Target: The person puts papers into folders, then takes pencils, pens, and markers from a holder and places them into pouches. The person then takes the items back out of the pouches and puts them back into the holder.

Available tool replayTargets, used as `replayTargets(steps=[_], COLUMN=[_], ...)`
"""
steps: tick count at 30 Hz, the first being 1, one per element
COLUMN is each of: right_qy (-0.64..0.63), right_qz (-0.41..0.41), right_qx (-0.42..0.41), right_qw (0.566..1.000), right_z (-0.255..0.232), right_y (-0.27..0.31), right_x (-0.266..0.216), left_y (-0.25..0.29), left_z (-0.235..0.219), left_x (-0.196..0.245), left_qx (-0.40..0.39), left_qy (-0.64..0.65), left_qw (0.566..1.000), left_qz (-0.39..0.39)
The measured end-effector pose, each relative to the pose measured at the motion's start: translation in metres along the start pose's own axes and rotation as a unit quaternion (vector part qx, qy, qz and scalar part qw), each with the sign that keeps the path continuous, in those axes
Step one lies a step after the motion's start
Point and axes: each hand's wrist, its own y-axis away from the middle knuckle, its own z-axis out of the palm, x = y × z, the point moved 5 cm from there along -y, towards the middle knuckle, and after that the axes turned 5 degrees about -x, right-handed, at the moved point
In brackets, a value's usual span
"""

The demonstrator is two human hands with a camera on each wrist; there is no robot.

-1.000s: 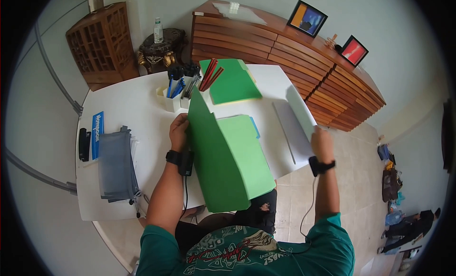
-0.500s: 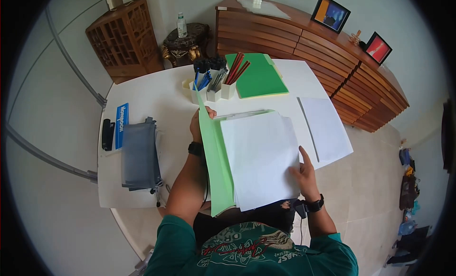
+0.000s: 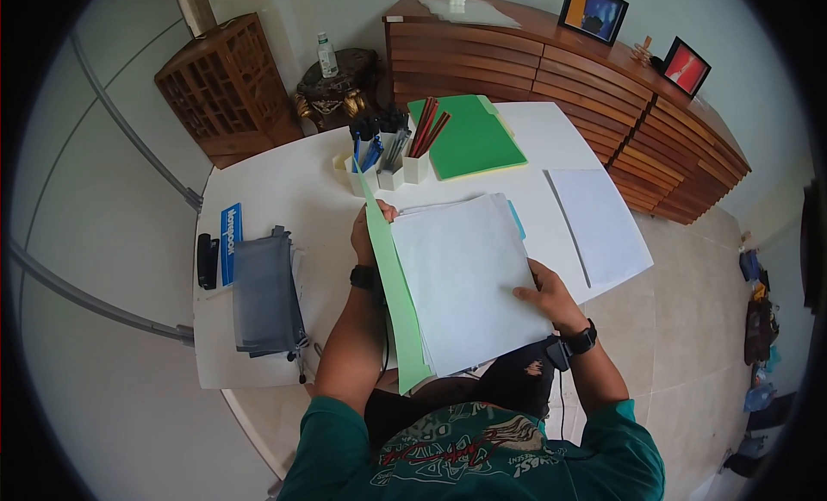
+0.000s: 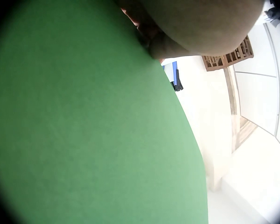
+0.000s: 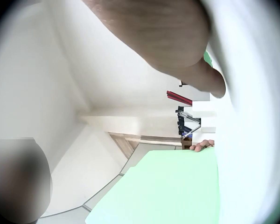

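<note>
In the head view my left hand (image 3: 364, 236) grips the upper left edge of an open green folder (image 3: 393, 298), whose cover stands steeply up. White papers (image 3: 465, 281) lie inside it, their edges slightly uneven at the top and left. My right hand (image 3: 554, 300) holds their right edge, thumb on top and fingers hidden underneath. A blue tab (image 3: 517, 219) sticks out at the upper right of the papers. The cover's green outside (image 4: 93, 135) fills much of the left wrist view. In the right wrist view the light green inside (image 5: 168, 184) shows beside the papers (image 5: 256, 140).
White holders (image 3: 366, 182) with pens and red pencils stand at the back of the white table (image 3: 534, 148). Behind them lies another green folder (image 3: 474, 139). White paper (image 3: 600, 225) lies at the right edge. A grey zip pouch (image 3: 267, 286), notebook (image 3: 231, 242) and stapler (image 3: 207, 261) are on the left.
My right hand has come from the paper at the table's right to the folder's right side. White papers now cover the light green inside. My left hand still holds the cover.
</note>
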Motion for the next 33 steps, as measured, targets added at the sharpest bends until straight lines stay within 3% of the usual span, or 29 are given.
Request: replayTargets(steps=[6,8,10,12,14,16,19,20,22,33], right_qy=[-0.009,-0.025,-0.056,-0.036,-0.016,-0.022,-0.009,-0.01,-0.021,0.006], right_qz=[0.019,-0.011,-0.042,-0.185,-0.216,-0.288,-0.299,-0.3,-0.239,-0.249], right_qx=[-0.013,0.071,0.1,0.203,0.22,0.29,0.326,0.325,0.223,0.261], right_qw=[1.0,0.997,0.992,0.961,0.951,0.912,0.897,0.897,0.945,0.933], right_z=[-0.001,-0.016,-0.021,-0.037,-0.046,-0.05,-0.051,-0.054,-0.051,-0.043], right_y=[0.001,0.006,0.011,0.022,0.028,0.036,0.036,0.034,0.022,0.012], right_x=[-0.011,-0.01,-0.016,-0.022,-0.026,-0.037,-0.027,-0.018,-0.014,-0.021], left_y=[-0.003,-0.008,-0.014,-0.009,-0.004,-0.009,-0.007,-0.006,-0.003,-0.003], left_z=[-0.007,-0.027,-0.033,-0.026,-0.02,-0.023,-0.02,-0.018,-0.008,0.003], left_x=[-0.005,-0.013,-0.019,-0.021,-0.015,-0.017,-0.015,-0.013,-0.006,0.001], left_qx=[-0.006,-0.018,-0.1,-0.065,-0.006,-0.03,-0.027,-0.018,-0.006,-0.022], left_qy=[-0.01,-0.012,0.004,-0.032,-0.005,0.022,0.05,0.067,0.083,0.088], left_qw=[1.0,0.999,0.995,0.997,1.0,0.999,0.998,0.997,0.996,0.995], left_qz=[0.029,0.046,-0.022,0.023,0.007,0.004,-0.017,-0.025,-0.031,-0.034])
